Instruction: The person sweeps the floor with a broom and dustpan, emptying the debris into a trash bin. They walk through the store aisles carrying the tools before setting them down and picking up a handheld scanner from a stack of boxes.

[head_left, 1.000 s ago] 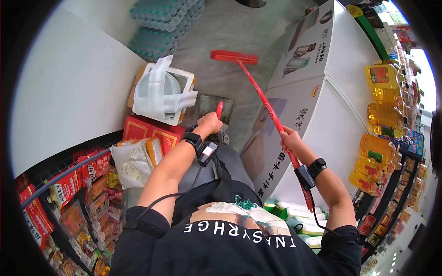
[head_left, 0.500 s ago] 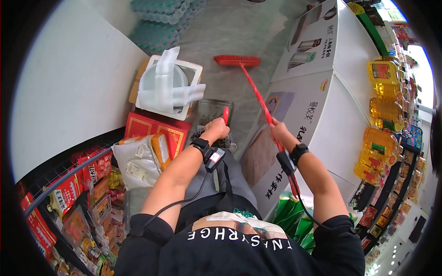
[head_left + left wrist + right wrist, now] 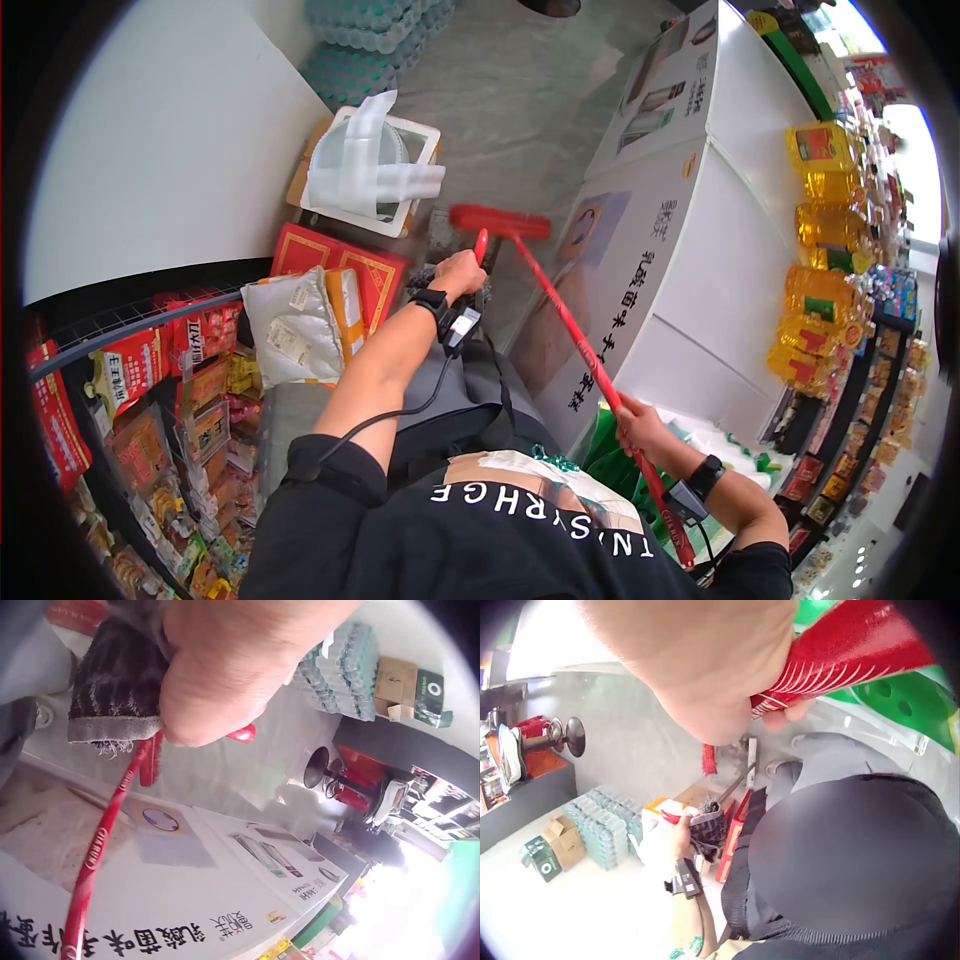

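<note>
My right hand (image 3: 640, 425) grips the red shaft of a broom (image 3: 565, 320) near its upper end. The broom's red bristle head (image 3: 515, 224), slightly blurred, is down at the floor beside a grey dustpan (image 3: 739, 755). In my left hand (image 3: 458, 273) is the dustpan's upright handle, its red tip (image 3: 481, 247) sticking out past the fist. A dark striped cloth with a frayed edge (image 3: 112, 682) hangs just below that hand. In the head view the left hand and forearm partly cover the dustpan.
White printed boxes (image 3: 690, 240) line the right side of the grey floor (image 3: 520, 100). On the left stand a red box (image 3: 375, 285), a wrapped white package (image 3: 355, 185) and stacked bottle packs (image 3: 360, 45). Snack shelves (image 3: 160, 400) flank my left; oil bottles (image 3: 825, 235) are far right.
The broom head first lay farther out on the floor and has now come back toward me, beside the dustpan. My right hand has drawn back with the shaft. The left hand stays nearly in place.
</note>
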{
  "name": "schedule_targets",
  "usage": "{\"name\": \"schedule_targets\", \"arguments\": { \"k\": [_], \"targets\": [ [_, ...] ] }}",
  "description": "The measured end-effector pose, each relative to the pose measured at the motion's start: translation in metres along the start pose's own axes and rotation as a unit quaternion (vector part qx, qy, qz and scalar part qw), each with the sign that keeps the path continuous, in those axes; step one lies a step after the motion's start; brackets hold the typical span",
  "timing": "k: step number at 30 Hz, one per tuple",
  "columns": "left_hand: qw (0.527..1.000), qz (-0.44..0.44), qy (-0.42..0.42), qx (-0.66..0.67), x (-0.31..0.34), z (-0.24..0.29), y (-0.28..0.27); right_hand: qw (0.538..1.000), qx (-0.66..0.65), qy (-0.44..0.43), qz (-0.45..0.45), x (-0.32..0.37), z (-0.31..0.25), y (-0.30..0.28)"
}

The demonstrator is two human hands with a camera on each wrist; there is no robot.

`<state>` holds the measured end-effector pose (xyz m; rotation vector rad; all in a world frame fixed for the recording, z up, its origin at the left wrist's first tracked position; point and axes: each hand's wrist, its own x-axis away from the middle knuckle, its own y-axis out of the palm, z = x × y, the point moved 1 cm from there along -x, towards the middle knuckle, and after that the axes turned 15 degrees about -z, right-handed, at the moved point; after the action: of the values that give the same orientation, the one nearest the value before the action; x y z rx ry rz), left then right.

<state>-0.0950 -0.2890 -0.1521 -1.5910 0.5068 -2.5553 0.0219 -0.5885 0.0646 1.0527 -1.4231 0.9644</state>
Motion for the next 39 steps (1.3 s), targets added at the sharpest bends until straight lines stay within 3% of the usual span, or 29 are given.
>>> {"name": "schedule_targets", "arguments": {
  "k": [6,13,19,26,32,36,39],
  "targets": [
    [0.998,0.035,0.055,0.023,0.056,-0.024,0.035,0.990,-0.090,-0.104,0.017,-0.038,-0.036,-0.016],
    [0.987,0.070,0.129,0.071,0.116,-0.050,0.061,0.984,0.006,-0.152,0.093,-0.063,-0.098,-0.014],
    [0.979,0.052,0.165,0.113,0.171,-0.094,0.079,0.985,0.029,-0.154,0.075,-0.127,-0.117,0.024],
    [0.973,-0.009,0.221,0.073,0.213,-0.157,0.092,0.981,0.124,-0.117,0.087,-0.188,-0.069,0.100],
    [0.963,-0.050,0.261,0.041,0.253,-0.178,0.095,0.975,0.156,-0.107,0.116,-0.183,0.017,0.141],
    [0.962,-0.051,0.269,0.004,0.277,-0.187,0.103,0.988,0.121,-0.070,0.059,-0.141,0.060,0.177],
    [0.960,-0.045,0.274,-0.025,0.293,-0.197,0.114,0.991,0.089,-0.069,0.074,-0.138,0.102,0.192]
  ]
}}
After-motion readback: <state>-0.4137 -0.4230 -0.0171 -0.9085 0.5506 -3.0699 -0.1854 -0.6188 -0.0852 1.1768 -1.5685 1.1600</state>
